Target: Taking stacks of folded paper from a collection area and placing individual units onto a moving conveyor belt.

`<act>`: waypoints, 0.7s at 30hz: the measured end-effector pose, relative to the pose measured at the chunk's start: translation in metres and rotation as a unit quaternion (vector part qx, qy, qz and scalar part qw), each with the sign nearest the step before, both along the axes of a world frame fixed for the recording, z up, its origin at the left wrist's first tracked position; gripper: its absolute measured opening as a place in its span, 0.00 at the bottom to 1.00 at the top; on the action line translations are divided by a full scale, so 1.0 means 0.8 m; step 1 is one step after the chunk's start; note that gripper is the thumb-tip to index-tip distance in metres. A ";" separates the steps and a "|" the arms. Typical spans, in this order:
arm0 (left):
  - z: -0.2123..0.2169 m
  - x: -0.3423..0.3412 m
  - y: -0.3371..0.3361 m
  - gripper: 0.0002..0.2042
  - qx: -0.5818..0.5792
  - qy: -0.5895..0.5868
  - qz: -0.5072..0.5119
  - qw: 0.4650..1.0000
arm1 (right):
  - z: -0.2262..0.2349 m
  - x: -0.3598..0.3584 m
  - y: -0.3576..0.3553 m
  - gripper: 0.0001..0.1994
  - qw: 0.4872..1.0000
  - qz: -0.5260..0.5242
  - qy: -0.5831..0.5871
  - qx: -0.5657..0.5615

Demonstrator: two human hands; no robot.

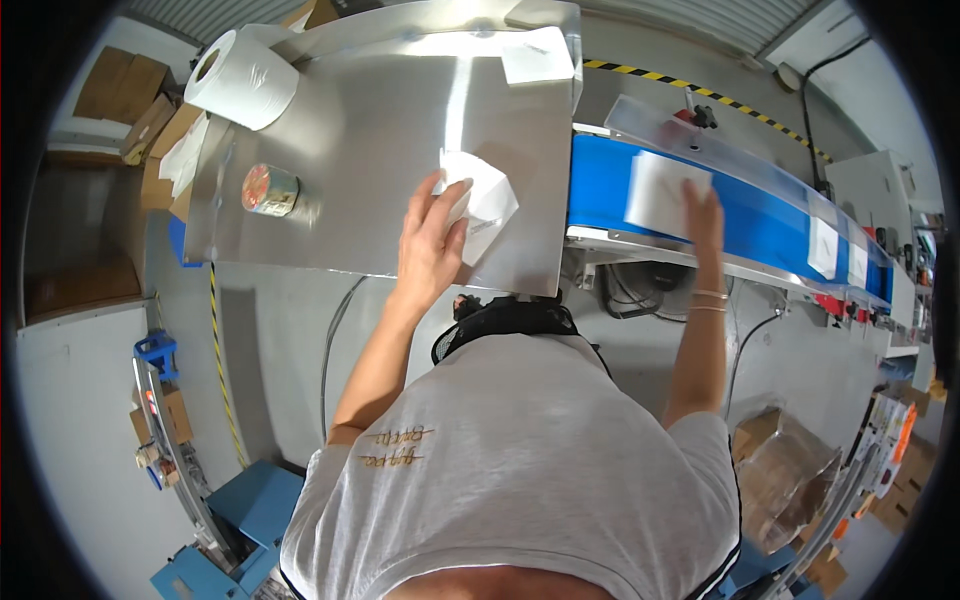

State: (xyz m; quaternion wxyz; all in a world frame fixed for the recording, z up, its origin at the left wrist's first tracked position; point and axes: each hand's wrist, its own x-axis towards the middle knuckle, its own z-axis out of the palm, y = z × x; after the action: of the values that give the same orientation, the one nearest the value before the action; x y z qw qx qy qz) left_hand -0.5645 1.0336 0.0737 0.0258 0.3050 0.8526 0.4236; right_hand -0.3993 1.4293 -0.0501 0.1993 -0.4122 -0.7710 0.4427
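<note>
My left hand (430, 238) is over the front right part of the metal tabletop (370, 130). Its thumb and fingers are closed on a white, folded paper-like packet (488, 212), which has angled edges. My right hand (704, 215) reaches over the blue conveyor belt (600, 180) and is smeared by motion. Its fingertips overlap the right edge of a flat white rectangular packet (655, 192) on the belt. Whether they grip it or only touch it, I cannot tell.
A big white paper roll (240, 80) and a small printed tin (270, 190) stand on the tabletop's left. One white sheet-like piece (537, 56) lies at its far right corner. Further white packets (823, 248) sit down the belt, beside a clear guard rail (690, 135).
</note>
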 end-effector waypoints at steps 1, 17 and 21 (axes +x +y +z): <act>0.002 0.001 0.002 0.21 0.004 -0.011 -0.002 1.000 | 0.007 0.007 0.022 0.26 0.983 -0.046 -0.146 0.098; -0.020 0.000 -0.004 0.19 -0.023 0.107 -0.033 0.993 | 0.111 -0.127 -0.227 0.25 0.905 0.404 0.120 -0.056; -0.018 0.002 -0.003 0.19 -0.026 0.128 -0.036 0.991 | 0.101 -0.141 -0.229 0.22 0.881 0.456 0.100 -0.083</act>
State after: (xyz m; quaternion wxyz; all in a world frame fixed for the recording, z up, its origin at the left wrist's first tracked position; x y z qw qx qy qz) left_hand -0.5629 1.0310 0.0591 -0.0607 0.3861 0.8482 0.3575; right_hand -0.5120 1.2458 0.0304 0.0166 0.0161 -0.8103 0.5855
